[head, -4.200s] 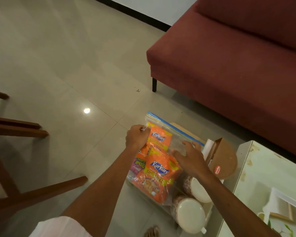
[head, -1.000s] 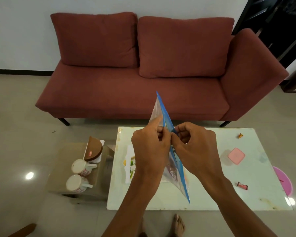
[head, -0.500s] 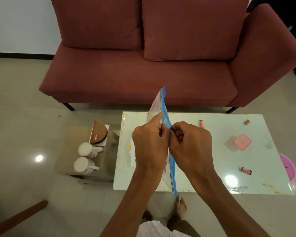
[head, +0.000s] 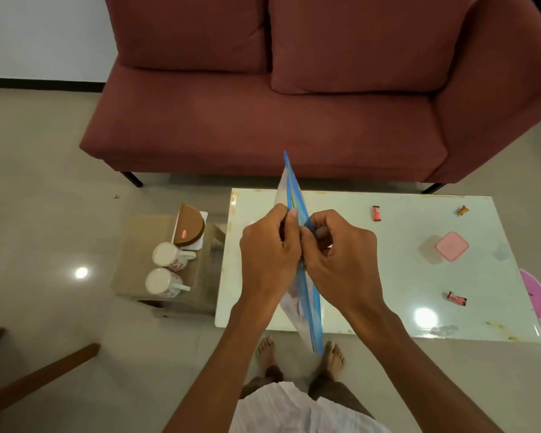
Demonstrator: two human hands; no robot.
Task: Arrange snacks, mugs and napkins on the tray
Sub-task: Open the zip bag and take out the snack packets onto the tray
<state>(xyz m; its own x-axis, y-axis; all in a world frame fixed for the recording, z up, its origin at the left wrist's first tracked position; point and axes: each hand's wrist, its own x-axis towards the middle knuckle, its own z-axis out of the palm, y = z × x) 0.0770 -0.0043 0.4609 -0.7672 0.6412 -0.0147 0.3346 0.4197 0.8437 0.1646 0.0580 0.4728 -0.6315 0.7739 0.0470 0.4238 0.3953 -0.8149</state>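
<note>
One red sofa (head: 263,126) fills the far side, and a white table (head: 388,276) stands in front of it. Left of the table is a low stand (head: 132,276). Both hands are raised above the table, close together, and they hold a zip bag (head: 294,189) by its blue top strip. The bag hangs edge-on between them. The left hand (head: 267,254) pinches the strip with curled fingers and thumb. The right hand (head: 344,260) is also curled on the strip and touches the left one. On the stand two mugs (head: 166,256) stand side by side, and just behind them is a brown napkin holder (head: 189,225) with white napkins (head: 204,215). A pink box (head: 452,246) and three small sweets (head: 377,213) lie on the table, well apart.
</note>
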